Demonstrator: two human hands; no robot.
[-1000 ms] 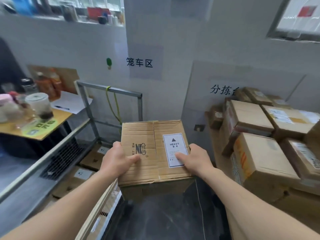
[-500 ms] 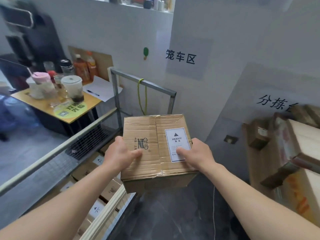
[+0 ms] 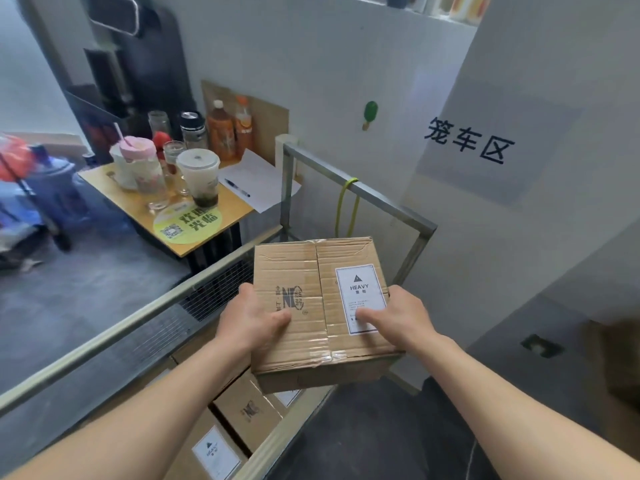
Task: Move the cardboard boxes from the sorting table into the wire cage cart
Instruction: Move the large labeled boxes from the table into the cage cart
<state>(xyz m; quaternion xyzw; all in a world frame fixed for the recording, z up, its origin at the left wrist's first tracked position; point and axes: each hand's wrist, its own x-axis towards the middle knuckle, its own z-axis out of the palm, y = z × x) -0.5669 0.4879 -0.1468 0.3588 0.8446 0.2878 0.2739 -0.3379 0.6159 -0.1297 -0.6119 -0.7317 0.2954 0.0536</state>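
I hold a brown cardboard box [image 3: 313, 292] with a white "HEAVY" label in the air, tilted slightly. My left hand [image 3: 251, 318] grips its left side and my right hand [image 3: 400, 317] grips its right side, thumbs on top. The box hangs over the right rail of the wire cage cart [image 3: 360, 190], a grey metal frame with mesh sides. Inside the cart, below the box, lie several cardboard boxes [image 3: 247, 412], one with a white label. The sorting table is only a blurred brown edge [image 3: 616, 362] at the far right.
A small wooden table [image 3: 207, 233] with cups, bottles, a paper sheet and a pen stands just behind the cart's left side. A yellow-green cord [image 3: 346, 209] hangs from the cart's back rail. Water jugs [image 3: 55, 188] stand on the floor at left. A white wall is close behind.
The view has swung left, away from the sorting table's boxes. The held box has travelled left with both hands and now hangs over the cart's edge.
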